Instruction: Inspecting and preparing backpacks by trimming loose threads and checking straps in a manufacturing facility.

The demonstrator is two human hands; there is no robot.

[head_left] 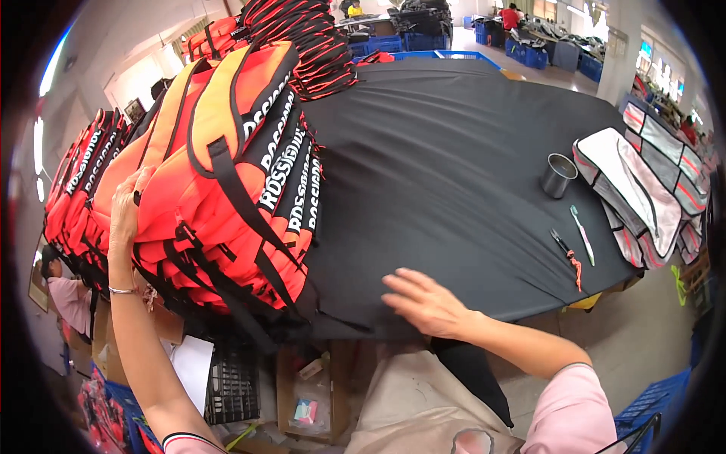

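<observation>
A red backpack with orange shoulder straps [170, 193] lies on top of a tall stack of similar red-and-black backpacks [291, 189] at the table's left side. At its near left edge, my left hand [128, 203] grips the red fabric with bent fingers, partly hidden by the bag. My right hand [425, 303] hovers at the near edge of the table, fingers stretched out and holding nothing. Below it spreads the black cloth [423, 181] covering the table. Black webbing straps [238, 189] hang down from the top backpack.
To the right are a dark metal cup [559, 176], a toothbrush [582, 236], a small pointed tool with an orange handle [567, 257] and grey-white fabric pieces [643, 189]. More backpacks [299, 41] are piled at the back left. A black crate [233, 386] stands below the table.
</observation>
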